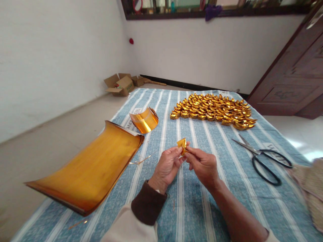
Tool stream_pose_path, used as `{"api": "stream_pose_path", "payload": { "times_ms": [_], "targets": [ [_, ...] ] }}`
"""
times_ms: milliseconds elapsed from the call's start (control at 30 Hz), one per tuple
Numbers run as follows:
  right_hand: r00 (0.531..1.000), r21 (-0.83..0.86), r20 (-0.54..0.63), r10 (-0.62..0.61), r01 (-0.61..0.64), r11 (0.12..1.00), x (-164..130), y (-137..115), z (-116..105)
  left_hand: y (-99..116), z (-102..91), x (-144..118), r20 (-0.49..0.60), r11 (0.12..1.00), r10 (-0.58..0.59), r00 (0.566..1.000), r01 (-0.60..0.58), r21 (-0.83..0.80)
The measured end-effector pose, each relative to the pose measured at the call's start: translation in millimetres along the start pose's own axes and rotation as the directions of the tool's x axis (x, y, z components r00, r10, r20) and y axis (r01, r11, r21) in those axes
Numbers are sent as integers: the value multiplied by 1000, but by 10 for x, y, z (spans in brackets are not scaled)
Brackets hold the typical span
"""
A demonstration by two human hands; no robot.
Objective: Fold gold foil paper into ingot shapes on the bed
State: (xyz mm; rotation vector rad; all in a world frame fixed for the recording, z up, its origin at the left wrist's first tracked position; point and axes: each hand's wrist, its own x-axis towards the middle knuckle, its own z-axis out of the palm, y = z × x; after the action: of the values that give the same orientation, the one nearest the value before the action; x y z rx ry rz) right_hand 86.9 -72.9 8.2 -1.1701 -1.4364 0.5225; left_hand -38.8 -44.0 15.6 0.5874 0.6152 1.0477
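Note:
Between my two hands is a small piece of folded gold foil paper, held above the striped cloth. My left hand pinches its left side with thumb and fingers. From the right, my right hand grips the other side of the same piece, fingertips close to those of the left. Beyond my hands, many folded gold paper ingots stand packed in rows. A stack of large gold foil sheets lies to the left, its edges curling up. Past it rests a smaller curled stack of gold foil pieces.
Scissors with black handles lie partly opened on the right, near a beige cloth. Thin gold scraps lie beside the large sheets. Cardboard boxes sit on the floor beyond the table. A wooden door is at right.

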Motion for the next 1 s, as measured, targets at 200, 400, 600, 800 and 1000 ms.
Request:
{"api": "stream_pose_path", "payload": {
  "times_ms": [200, 400, 600, 800, 1000],
  "targets": [
    [999, -21, -27, 32, -32, 999, -9, -21, -2, 0, 16, -8, -10, 1000, 9, 1000, -9, 5],
    [998, 6, -3, 64, -64, 998, -4, -49, -13, 2, 4, -9, -7, 1000, -11, 1000, 11, 25],
    [1000, -18, 13, 23, -23, 1000, 16, -16, -35, 14, -5, -10, -23, 998, -45, 999, 46, 35],
    [999, 24, 6, 53, -53, 998, 22, -23, -31, 11, -17, -11, -23, 999, -43, 999, 44, 29],
    [992, 85, -3, 129, -129, 988, 34, -40, -35, 20, -14, -22, -67, 998, -68, 995, 68, -1]
  ]
}}
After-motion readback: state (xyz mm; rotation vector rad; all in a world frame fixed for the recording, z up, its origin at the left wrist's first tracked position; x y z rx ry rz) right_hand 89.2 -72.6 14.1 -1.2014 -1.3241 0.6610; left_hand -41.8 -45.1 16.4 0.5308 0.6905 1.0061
